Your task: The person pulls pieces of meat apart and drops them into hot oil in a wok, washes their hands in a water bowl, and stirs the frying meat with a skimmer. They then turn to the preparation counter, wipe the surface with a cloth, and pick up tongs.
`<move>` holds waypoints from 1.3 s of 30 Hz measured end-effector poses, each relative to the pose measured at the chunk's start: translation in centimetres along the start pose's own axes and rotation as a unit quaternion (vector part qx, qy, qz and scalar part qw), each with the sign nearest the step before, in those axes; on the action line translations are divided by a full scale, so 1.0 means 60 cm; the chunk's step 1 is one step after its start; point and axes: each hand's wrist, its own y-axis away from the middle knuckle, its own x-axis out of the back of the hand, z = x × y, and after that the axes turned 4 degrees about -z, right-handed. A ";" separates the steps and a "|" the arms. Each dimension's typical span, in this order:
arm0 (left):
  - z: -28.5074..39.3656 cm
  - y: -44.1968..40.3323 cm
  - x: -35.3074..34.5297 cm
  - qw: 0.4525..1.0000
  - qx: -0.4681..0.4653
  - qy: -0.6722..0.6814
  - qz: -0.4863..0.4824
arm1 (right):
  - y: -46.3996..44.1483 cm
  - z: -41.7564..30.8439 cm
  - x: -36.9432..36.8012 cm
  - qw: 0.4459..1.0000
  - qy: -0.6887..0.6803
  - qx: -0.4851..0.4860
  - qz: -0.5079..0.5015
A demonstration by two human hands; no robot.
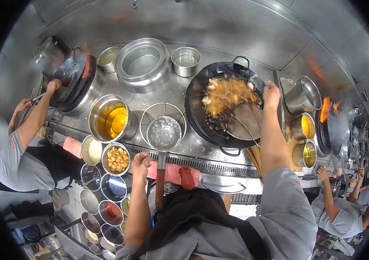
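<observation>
My left hand (141,164), its fingers loosely bent and apart, is beside the wooden-handled ladle (164,134) without gripping it. The ladle lies across a round wire stand (144,117), handle toward me. My right hand (271,94) is closed at the right rim of a black wok (197,106); what its fingers grip is hidden. Pale pieces of food (224,96) bubble in dark oil inside the wok. A round, flat skimmer (243,121) sits at the wok's lower right, partly behind my forearm.
A pot of yellow oil (114,103), a bowl of peeled cloves (118,159) and a wide steel pot (141,45) stand left. Pink cloths (171,170) lie along the front edge. Co-workers (24,167) (338,212) work on both sides, with flames (325,110) at the right.
</observation>
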 end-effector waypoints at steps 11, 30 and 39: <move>-0.044 -0.172 -0.029 0.915 0.077 -0.394 -0.029 | 0.333 0.017 0.240 0.898 -0.395 0.008 -0.194; 0.293 -0.312 -0.097 0.980 -0.143 -0.064 0.121 | 0.461 0.226 0.261 0.882 -0.316 -0.146 -0.319; 0.334 -0.675 -0.076 0.823 -0.203 -0.461 0.264 | 0.501 0.227 0.275 0.917 -0.210 -0.235 -0.242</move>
